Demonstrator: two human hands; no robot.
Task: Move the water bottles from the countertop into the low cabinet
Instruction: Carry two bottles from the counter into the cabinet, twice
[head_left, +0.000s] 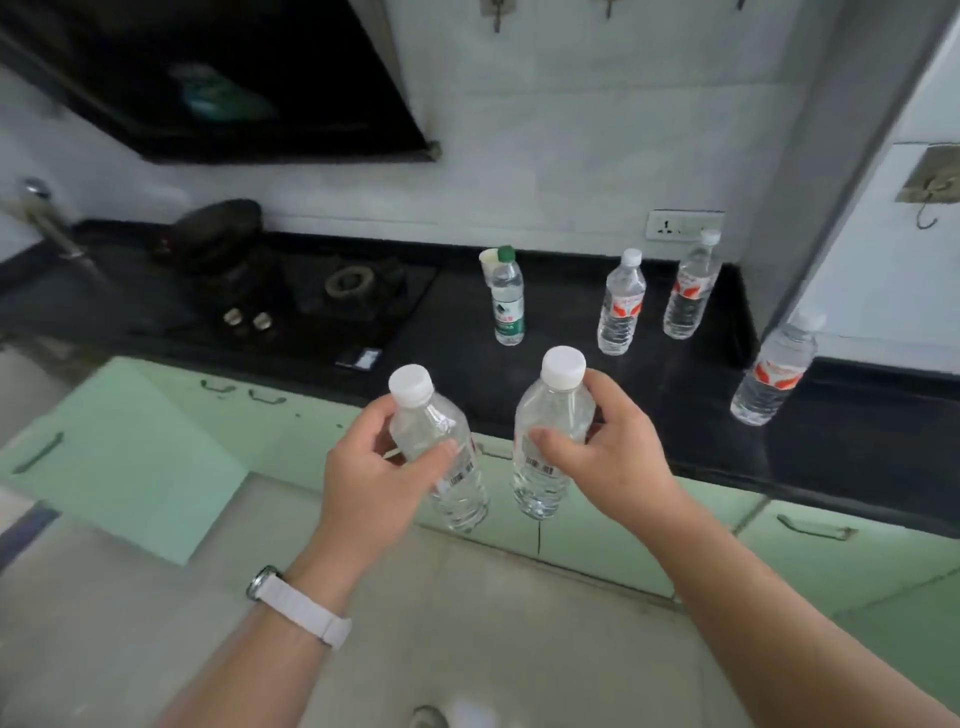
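My left hand (379, 467) grips a clear white-capped water bottle (447, 493) in the air in front of the counter edge. Beside it, my right hand (608, 452) holds a second white-capped bottle (550, 415). Both are off the black countertop (649, 395). Standing on the counter are a green-capped bottle (508, 299) and three red-labelled bottles: one in the middle (621, 304), one at the back (691, 288), one at the right (774, 374). A pale green low cabinet door (130, 457) hangs open at the left, below the counter.
A black gas hob (311, 296) with a dark pan (218, 228) fills the counter's left half. A white paper cup (488, 262) stands behind the green-capped bottle. Shut green cabinet doors (810, 551) run under the counter at the right. A wall socket (680, 224) sits behind.
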